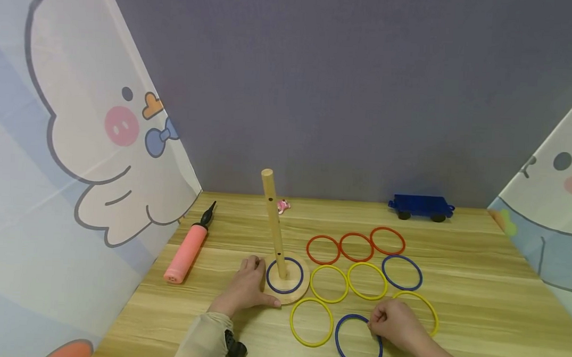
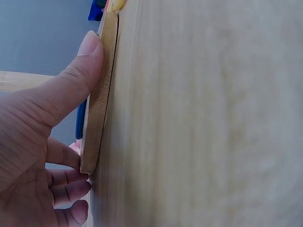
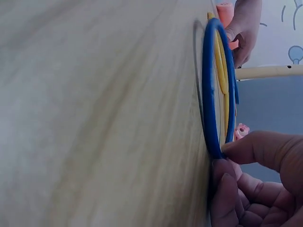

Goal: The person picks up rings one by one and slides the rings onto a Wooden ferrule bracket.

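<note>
A wooden ring-toss stand with an upright peg [image 1: 275, 231] has a blue ring [image 1: 303, 275] lying on its round base [image 2: 100, 104], encircling the foot of the peg. My left hand [image 1: 246, 286] holds that base at its left side, thumb along the near edge and fingers around the far side. Between thumb and fingertips, my right hand [image 1: 395, 321] pinches another blue ring [image 3: 208, 85] by its right side. In the right wrist view this ring tilts slightly off the table, with a shadow beside it. A yellow ring [image 1: 437, 318] lies partly behind the right hand.
Three red rings [image 1: 308, 248], several yellow rings [image 1: 331, 329] and one more blue ring [image 1: 421, 280] lie flat right of the stand. A pink hand pump [image 1: 187, 254] lies at the left. At the back are a blue toy wagon [image 1: 421, 205] and a small pink figure [image 1: 283, 205].
</note>
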{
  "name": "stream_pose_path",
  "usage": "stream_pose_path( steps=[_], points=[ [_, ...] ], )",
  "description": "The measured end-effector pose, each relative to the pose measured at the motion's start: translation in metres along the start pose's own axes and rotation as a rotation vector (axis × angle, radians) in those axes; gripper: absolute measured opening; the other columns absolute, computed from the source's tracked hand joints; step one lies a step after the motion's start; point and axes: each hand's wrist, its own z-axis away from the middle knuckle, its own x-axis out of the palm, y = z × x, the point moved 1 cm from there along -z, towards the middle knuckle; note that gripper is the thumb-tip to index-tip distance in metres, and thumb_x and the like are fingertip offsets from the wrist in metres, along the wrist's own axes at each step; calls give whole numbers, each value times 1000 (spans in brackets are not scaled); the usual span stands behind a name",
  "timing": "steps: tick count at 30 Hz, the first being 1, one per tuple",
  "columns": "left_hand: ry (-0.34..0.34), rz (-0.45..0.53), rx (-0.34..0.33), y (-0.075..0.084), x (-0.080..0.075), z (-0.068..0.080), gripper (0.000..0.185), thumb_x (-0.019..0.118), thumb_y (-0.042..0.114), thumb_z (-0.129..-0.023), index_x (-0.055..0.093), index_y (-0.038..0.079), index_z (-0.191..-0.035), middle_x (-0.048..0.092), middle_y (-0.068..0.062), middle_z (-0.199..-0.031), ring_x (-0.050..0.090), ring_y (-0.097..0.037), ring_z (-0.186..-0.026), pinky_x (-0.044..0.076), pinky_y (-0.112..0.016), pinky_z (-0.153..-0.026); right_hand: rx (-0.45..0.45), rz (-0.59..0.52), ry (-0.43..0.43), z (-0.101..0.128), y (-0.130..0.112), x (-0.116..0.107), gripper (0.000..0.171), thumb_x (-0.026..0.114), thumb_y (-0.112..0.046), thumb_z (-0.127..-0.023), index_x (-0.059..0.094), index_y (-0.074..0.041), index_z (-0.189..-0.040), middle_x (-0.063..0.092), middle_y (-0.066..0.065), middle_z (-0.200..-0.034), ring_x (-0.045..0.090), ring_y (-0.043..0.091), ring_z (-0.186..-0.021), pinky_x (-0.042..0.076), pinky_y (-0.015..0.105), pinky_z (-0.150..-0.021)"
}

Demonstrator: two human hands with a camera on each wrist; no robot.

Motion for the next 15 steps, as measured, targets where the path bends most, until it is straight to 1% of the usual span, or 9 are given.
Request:
stream_pose_path(
  steps=[4, 9, 12, 15],
  points=[
    [3, 8, 2, 1, -1, 0, 121, 85, 63, -59, 39, -11, -142, 41, -22, -130, 37, -35, -121, 40, -50, -99, 17, -66, -43, -1, 3, -2, 15, 77, -11, -76, 66, -15, -67, 57, -6, -70, 50, 3, -57, 43, 23, -52],
    [1, 4, 4, 1, -1, 0, 122, 84, 64, -58, 39, -12, -143, 41, -22, -130, 37, -35, -120, 40, -49, -99, 57, -230, -111, -2, 6, -5, 12, 76, -12, -82, 68, -7, -74, 60, 0, -66, 56, 13, -53, 48, 27, -47],
    [-2, 2, 5, 1, 0, 1, 122, 83, 65, -59, 38, -12, -143, 41, -22, -130, 37, -35, -120, 40, -48, -99, 80, -318, -127, -3, 8, -6, 11, 74, -10, -83, 68, -3, -76, 61, 5, -63, 57, 16, -55, 49, 28, -47],
    [1, 9, 10, 1, 0, 1, 122, 84, 65, -59, 38, -12, -143, 42, -22, -129, 37, -35, -120, 40, -48, -99, 98, -368, -121, -4, 9, -7, 12, 74, -10, -85, 68, -1, -79, 61, 6, -62, 58, 17, -56, 50, 29, -48]
  ],
)
